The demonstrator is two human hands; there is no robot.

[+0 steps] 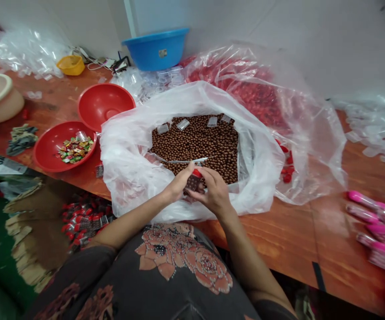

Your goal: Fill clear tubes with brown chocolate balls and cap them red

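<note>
Between my two hands is a small clear container (194, 183) filled with brown balls, with a red cap at its top. My left hand (178, 183) grips it from the left, and my right hand (215, 191) closes round its right side. Both are just over the near rim of a white plastic bag (126, 146). Inside the bag lies a mass of small brown balls (195, 138). Several clear empty containers, one of them a small clear container (183, 124), rest on the balls near the far side. A thin pale strip (192, 160) lies across them.
At left, a red bowl (46, 149) holds wrapped sweets, beside another red bowl (106, 100). A blue basin (159, 49) stands behind. Red parts fill a clear bag (312, 133) at right. Pink-capped tubes (362, 213) lie far right. Filled red-capped containers (84, 222) are piled below the table's left front.
</note>
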